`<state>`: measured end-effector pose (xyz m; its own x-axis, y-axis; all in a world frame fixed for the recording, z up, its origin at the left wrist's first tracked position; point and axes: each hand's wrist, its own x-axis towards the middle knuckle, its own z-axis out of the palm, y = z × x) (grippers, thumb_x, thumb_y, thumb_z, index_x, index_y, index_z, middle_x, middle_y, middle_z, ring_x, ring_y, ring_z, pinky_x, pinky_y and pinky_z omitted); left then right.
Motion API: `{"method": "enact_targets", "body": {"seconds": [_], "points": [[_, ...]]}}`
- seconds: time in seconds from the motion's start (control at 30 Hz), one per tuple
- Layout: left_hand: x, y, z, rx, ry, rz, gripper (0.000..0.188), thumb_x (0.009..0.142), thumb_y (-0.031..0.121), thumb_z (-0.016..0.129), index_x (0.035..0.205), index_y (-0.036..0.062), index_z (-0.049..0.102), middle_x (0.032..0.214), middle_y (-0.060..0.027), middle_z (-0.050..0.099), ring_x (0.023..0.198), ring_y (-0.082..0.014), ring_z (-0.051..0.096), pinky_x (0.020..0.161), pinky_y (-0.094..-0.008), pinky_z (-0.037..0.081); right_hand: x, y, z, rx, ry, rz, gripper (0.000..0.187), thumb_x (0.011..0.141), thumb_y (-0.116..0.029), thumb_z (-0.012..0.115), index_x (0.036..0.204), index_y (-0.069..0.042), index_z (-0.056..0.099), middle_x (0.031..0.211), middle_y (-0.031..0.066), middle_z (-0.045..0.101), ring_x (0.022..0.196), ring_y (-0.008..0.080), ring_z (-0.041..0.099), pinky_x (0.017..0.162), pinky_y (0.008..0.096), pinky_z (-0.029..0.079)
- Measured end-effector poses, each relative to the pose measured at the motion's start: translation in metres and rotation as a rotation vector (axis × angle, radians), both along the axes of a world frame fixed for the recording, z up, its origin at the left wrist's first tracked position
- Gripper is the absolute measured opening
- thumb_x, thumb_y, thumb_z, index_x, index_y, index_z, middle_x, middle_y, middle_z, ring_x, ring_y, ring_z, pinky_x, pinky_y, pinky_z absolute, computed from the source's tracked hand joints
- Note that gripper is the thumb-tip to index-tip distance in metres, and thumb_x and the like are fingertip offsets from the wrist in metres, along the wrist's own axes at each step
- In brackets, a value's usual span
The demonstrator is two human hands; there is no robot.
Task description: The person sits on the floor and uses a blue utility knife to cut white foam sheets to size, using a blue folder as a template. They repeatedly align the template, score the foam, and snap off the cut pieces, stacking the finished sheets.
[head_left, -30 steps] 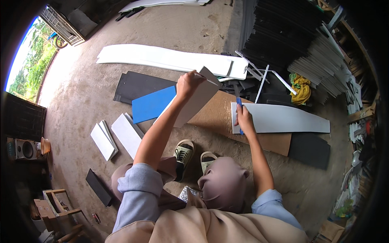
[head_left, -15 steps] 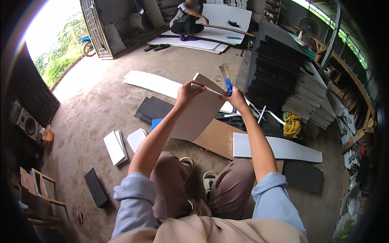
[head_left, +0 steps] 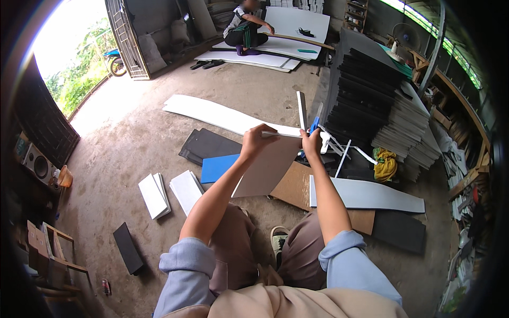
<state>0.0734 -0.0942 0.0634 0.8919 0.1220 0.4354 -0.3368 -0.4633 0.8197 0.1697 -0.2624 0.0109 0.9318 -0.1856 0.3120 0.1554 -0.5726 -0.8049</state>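
A pale, flat board (head_left: pixel 269 165) hangs tilted in front of my knees. My left hand (head_left: pixel 257 141) is closed on its upper edge, fingers over the top. My right hand (head_left: pixel 312 142) grips a blue utility knife (head_left: pixel 314 125), its blade pointing up and away, and also meets the board's upper right corner. Beyond that corner a narrow strip (head_left: pixel 301 108) rises, white on one side and dark on the other. I cannot tell whether it is still joined to the board. Below lies a brown board (head_left: pixel 291 183), partly covered by the held one.
White pieces (head_left: pixel 154 196), a blue panel (head_left: pixel 218 168) and dark sheets (head_left: pixel 209 146) lie on the floor. A long white board (head_left: pixel 212 112) stretches ahead. Tall stacks of black sheets (head_left: pixel 352 90) stand right. A co-worker (head_left: pixel 245 29) crouches on white boards at the back.
The board has swung more upright, its lower end shifting right. The strip beyond its top edge has turned and moved right, now looking narrower. Both hands have moved slightly right and lower.
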Motion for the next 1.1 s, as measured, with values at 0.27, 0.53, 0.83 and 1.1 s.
{"method": "enact_targets", "body": {"seconds": [0.27, 0.53, 0.83, 1.1], "points": [[-0.008, -0.008, 0.006, 0.413, 0.060, -0.012, 0.022, 0.062, 0.014, 0.067, 0.081, 0.0035, 0.063, 0.077, -0.0118, 0.061, 0.071, -0.0269, 0.059, 0.067, -0.0337, 0.046, 0.011, -0.016, -0.004, 0.239, 0.054, -0.100, 0.033, 0.074, -0.028, 0.060, 0.088, -0.002, 0.046, 0.080, 0.0162, 0.057, 0.076, 0.0302, 0.057, 0.069, 0.0374, 0.043], [-0.015, -0.036, 0.016, 0.516, -0.032, -0.071, 0.027, 0.065, 0.019, 0.066, 0.084, 0.0014, 0.060, 0.085, -0.0127, 0.058, 0.075, -0.0300, 0.058, 0.066, -0.0372, 0.046, 0.058, -0.041, -0.039, 1.155, 0.239, -0.218, 0.014, 0.072, -0.006, 0.063, 0.079, 0.001, 0.054, 0.074, 0.0079, 0.057, 0.061, 0.0181, 0.056, 0.054, 0.0321, 0.046], [-0.051, 0.026, 0.013, 0.397, -0.025, 0.109, 0.019, 0.067, 0.016, 0.064, 0.082, 0.0050, 0.060, 0.085, -0.0074, 0.059, 0.073, -0.0265, 0.059, 0.063, -0.0341, 0.047, 0.032, -0.134, -0.054, 0.905, 0.277, -0.184, 0.017, 0.081, -0.015, 0.054, 0.077, 0.000, 0.050, 0.064, 0.0105, 0.058, 0.049, 0.0148, 0.055, 0.040, 0.0226, 0.043], [-0.022, 0.054, -0.026, 0.178, 0.012, 0.194, 0.022, 0.069, 0.016, 0.064, 0.087, 0.0040, 0.060, 0.087, -0.0102, 0.060, 0.078, -0.0243, 0.060, 0.068, -0.0318, 0.046, 0.057, -0.076, -0.044, 0.185, 0.325, 0.091, 0.047, 0.079, -0.045, 0.051, 0.088, 0.000, 0.048, 0.080, 0.0063, 0.053, 0.083, 0.0153, 0.050, 0.075, 0.0263, 0.037]]}}
